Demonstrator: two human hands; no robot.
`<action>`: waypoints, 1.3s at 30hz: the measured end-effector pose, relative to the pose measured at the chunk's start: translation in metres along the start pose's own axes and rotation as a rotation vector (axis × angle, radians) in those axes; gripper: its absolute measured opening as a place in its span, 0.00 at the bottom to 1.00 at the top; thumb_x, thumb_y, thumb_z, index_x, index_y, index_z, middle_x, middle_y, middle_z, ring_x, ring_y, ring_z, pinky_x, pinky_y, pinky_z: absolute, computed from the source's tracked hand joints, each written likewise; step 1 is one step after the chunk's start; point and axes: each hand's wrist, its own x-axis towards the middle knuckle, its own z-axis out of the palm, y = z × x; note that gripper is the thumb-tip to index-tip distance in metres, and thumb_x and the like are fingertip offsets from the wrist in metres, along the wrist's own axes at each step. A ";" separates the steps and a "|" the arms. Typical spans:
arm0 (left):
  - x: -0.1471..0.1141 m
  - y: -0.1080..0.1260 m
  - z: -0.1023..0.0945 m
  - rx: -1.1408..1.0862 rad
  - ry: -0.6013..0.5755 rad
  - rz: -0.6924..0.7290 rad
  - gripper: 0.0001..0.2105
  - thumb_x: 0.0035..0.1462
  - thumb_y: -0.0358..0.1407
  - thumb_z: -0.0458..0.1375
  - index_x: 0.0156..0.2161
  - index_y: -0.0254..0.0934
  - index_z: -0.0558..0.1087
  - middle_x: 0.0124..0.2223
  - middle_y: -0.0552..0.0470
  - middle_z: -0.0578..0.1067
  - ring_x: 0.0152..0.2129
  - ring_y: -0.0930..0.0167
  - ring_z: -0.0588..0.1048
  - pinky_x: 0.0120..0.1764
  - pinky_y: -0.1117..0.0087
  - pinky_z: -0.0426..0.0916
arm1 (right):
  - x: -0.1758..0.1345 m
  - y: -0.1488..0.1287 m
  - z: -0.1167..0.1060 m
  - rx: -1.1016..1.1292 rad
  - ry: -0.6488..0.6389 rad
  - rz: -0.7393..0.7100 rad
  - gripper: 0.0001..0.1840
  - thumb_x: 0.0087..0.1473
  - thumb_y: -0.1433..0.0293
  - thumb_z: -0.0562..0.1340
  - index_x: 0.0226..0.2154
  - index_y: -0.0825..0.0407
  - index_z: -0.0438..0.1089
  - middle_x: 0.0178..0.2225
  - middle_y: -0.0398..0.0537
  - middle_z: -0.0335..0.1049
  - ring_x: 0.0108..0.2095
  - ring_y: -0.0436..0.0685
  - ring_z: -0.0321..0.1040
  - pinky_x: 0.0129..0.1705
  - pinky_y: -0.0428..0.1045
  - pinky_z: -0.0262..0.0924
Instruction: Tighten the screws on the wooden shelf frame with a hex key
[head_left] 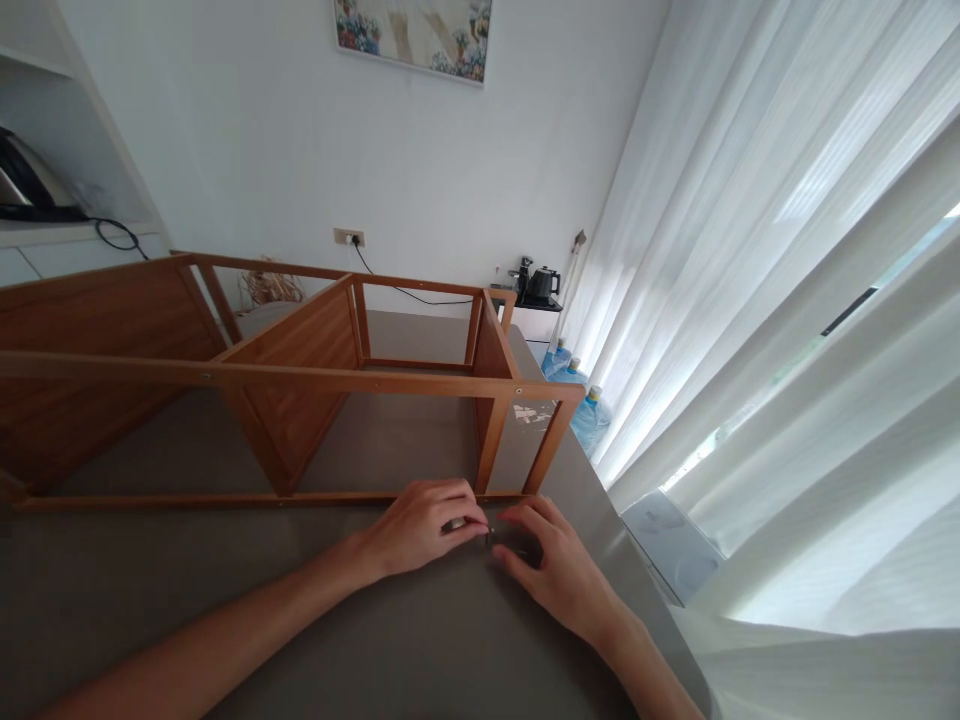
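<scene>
A wooden shelf frame (360, 380) lies on its side on the grey table (315, 620). Close to its lower right rail is my left hand (431, 525), its thumb and forefinger pinched together. At those fingertips shows a small metal piece (489, 537), too small to tell whether it is a screw or a key. My right hand (551, 565) faces it from the right, thumb and fingers apart around a gap, with nothing visibly held. Small screw holes show along the upper rail of the frame.
Beyond the table's right edge stand several blue water bottles (591, 420) and a white box (671, 545) beside the white curtain (750, 300). A black kettle (544, 284) is on a stand at the back. Another kettle (34, 180) sits on a left shelf.
</scene>
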 end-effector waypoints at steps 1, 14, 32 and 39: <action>0.001 -0.001 0.001 -0.031 0.024 -0.010 0.10 0.65 0.41 0.54 0.41 0.42 0.77 0.38 0.53 0.76 0.34 0.74 0.74 0.39 0.72 0.65 | 0.004 -0.001 0.001 0.005 -0.013 -0.010 0.11 0.56 0.67 0.64 0.44 0.46 0.73 0.41 0.47 0.69 0.42 0.56 0.68 0.45 0.51 0.65; 0.018 -0.027 -0.030 -0.017 0.023 -0.253 0.03 0.58 0.33 0.54 0.37 0.42 0.70 0.33 0.56 0.74 0.25 0.74 0.70 0.31 0.72 0.63 | 0.027 0.008 0.008 0.020 0.019 0.024 0.10 0.64 0.67 0.54 0.41 0.46 0.71 0.41 0.47 0.73 0.40 0.55 0.72 0.44 0.50 0.65; 0.034 -0.055 -0.007 -0.003 -0.070 0.052 0.15 0.57 0.29 0.56 0.47 0.45 0.77 0.42 0.57 0.80 0.37 0.70 0.78 0.37 0.71 0.70 | 0.031 0.028 0.034 -0.150 0.158 0.118 0.07 0.65 0.64 0.51 0.42 0.44 0.63 0.31 0.44 0.75 0.27 0.54 0.74 0.29 0.46 0.67; 0.028 -0.056 0.004 0.036 -0.094 0.033 0.11 0.59 0.32 0.56 0.45 0.45 0.76 0.37 0.56 0.80 0.34 0.71 0.75 0.39 0.71 0.68 | 0.024 0.037 0.028 -0.219 0.094 0.087 0.10 0.66 0.65 0.51 0.40 0.48 0.66 0.31 0.47 0.78 0.29 0.53 0.76 0.31 0.43 0.70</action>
